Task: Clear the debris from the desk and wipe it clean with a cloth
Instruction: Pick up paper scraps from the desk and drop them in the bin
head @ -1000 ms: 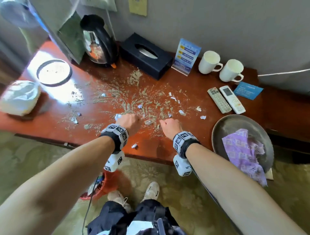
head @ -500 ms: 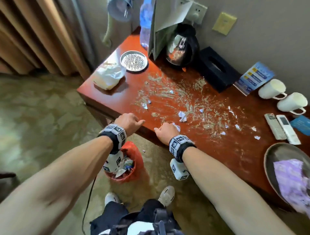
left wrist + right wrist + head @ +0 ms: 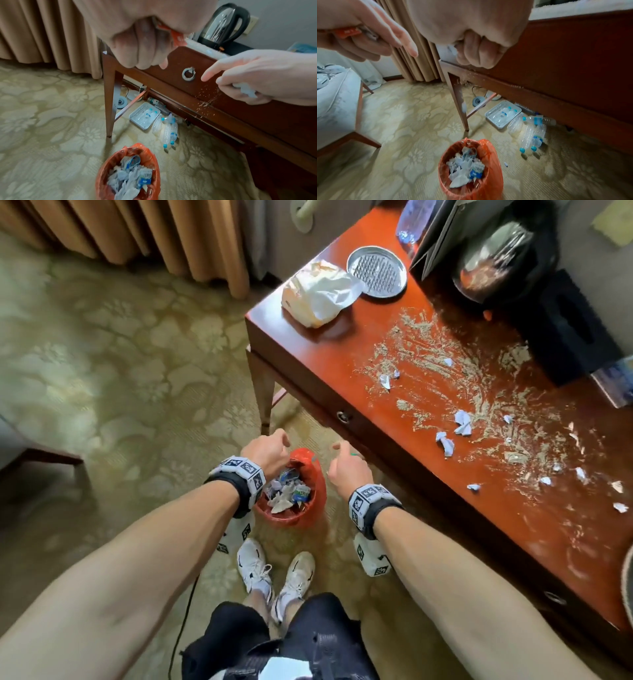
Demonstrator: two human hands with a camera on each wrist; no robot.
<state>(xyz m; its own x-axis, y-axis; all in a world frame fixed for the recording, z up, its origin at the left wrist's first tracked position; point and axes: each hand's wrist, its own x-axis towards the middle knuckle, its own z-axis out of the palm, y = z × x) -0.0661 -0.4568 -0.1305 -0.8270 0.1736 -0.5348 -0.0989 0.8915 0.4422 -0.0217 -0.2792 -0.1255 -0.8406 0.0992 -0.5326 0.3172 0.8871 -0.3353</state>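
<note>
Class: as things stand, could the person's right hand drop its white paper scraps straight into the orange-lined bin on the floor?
Probably yes. The right hand, gripping white paper scraps, hangs just beside the orange-lined bin, whose mouth is open; nothing lies between, though crumbs already fall outside.

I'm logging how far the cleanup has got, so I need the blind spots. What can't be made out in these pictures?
- The left hand: in the wrist views curled fingers hide all but an orange scrap.
- The right hand: closed around white paper, amount unseen.
- The desk: its right end is cut off by the head view's edge.
- The bin: lower contents buried under top scraps.
- The kettle: blurred in the head view.
</note>
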